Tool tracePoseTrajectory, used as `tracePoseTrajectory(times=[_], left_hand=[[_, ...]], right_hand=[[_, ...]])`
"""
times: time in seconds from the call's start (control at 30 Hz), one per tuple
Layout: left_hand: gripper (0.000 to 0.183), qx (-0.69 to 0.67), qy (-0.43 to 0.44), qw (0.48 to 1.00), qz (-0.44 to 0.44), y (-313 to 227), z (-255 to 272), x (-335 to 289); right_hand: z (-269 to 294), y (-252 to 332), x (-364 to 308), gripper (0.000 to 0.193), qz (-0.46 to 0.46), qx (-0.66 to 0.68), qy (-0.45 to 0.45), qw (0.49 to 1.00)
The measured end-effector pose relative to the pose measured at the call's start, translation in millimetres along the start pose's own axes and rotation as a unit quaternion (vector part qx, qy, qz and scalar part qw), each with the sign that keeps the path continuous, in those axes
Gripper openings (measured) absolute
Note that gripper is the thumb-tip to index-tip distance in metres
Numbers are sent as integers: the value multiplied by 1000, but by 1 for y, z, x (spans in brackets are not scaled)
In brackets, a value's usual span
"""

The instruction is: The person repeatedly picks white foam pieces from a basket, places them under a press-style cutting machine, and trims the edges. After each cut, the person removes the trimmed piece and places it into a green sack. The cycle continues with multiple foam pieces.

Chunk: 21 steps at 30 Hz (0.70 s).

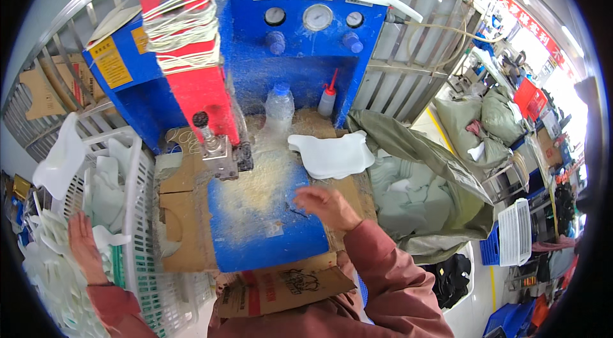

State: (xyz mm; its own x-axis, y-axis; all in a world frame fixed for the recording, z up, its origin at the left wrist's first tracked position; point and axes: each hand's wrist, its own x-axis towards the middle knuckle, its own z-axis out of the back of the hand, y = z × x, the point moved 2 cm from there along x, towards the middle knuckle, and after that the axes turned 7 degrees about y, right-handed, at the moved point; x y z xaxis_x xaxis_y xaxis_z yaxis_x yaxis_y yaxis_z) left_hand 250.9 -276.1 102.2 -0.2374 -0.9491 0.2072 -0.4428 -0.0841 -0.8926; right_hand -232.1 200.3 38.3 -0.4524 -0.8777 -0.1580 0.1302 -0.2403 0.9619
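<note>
My left hand [84, 248] is out over the white plastic basket [139, 210] at the left, fingers stretched and close together, beside thin white curved pieces [105, 194]. Whether its fingertips touch one, I cannot tell. My right hand [329, 205] hovers at the right side of the blue work surface [268, 242], fingers loosely bent and apart, with nothing visible in them. Just beyond it lies a small stack of white shaped sheets [332, 154]. Pale dust [255, 188] covers much of the surface, under the red machine arm [191, 70] wound with white cord.
A blue machine housing with gauges [317, 17] stands behind. A clear bottle [279, 108] and a red-tipped squeeze bottle [327, 98] are in its recess. At right, an open green sack [415, 197] holds pale pieces. Cardboard [287, 290] lies across my lap.
</note>
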Motion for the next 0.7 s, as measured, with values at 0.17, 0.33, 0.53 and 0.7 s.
tracePoseTrajectory(times=[0.17, 0.33, 0.53, 0.7], left_hand=[[60, 110, 72, 988, 76, 31, -76, -75], [61, 138, 142, 966, 168, 38, -148, -127], [58, 124, 220, 933, 258, 65, -175, -154], [52, 148, 260, 903, 308, 89, -197, -174]], right_hand=[[51, -26, 22, 55, 102, -446, -235, 858], [74, -59, 51, 61, -39, -503, -172, 846], [95, -82, 58, 32, 33, -497, -144, 855], [97, -70, 62, 26, -4, -508, -147, 849]])
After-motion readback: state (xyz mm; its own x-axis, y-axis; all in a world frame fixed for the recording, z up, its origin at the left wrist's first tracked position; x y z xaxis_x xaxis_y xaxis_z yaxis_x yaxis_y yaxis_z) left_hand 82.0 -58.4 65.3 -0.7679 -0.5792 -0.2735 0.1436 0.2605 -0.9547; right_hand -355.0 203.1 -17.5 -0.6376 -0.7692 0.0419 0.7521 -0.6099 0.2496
